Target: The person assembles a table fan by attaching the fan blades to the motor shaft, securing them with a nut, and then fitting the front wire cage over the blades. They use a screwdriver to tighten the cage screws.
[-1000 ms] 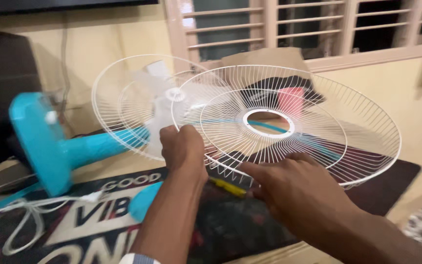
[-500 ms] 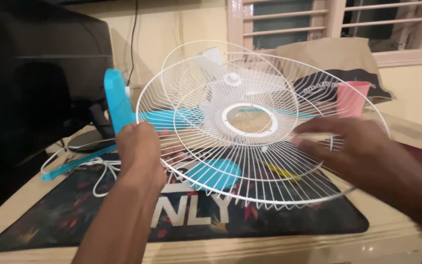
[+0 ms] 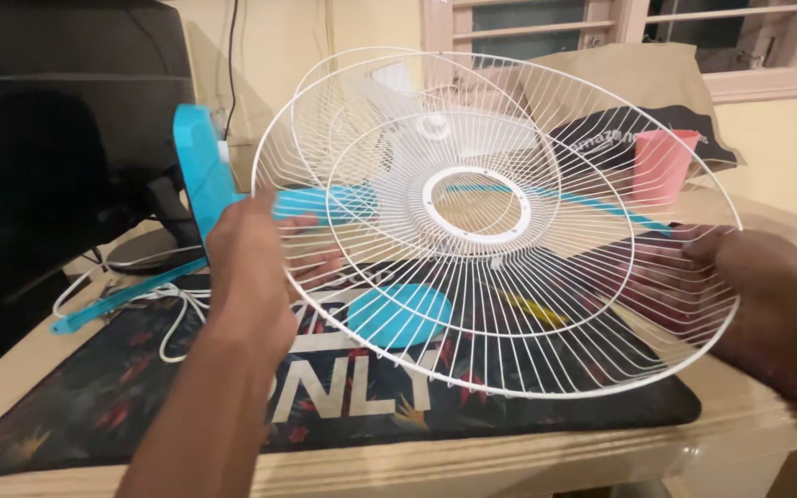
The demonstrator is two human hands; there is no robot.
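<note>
1. The white wire fan guard (image 3: pixel 500 221) is held up above the bench (image 3: pixel 528 452), tilted, with its open centre ring (image 3: pixel 477 205) facing the camera and its far rim raised toward the window.
2. The left hand (image 3: pixel 246 272) grips the guard's left rim; its fingers (image 3: pixel 311 267) are curled around the wires, closed on the guard, with fingertips showing through from behind.
3. The right hand (image 3: pixel 772 290) holds the guard's right rim at about the same height; its fingers (image 3: pixel 657 277) lie behind the wires and are blurred, so how tightly they close I cannot tell, though they are in contact with the guard.
4. The guard spans between the two hands, its widest line running left to right; both hands are equally on it, at opposite edges.
5. Behind the guard, a second white wire guard (image 3: pixel 371 101) and pale fan blades (image 3: pixel 472 129) sit on a blue fan body (image 3: pixel 200 180) lying on its side.
6. Below the guard lie a dark printed mat (image 3: pixel 94 397), a blue oval part (image 3: pixel 398 314) and a yellow-handled tool (image 3: pixel 532 309).
7. Right of the guard's far rim stands a pink cup (image 3: pixel 661 161) before a brown paper bag (image 3: pixel 638 83).
</note>
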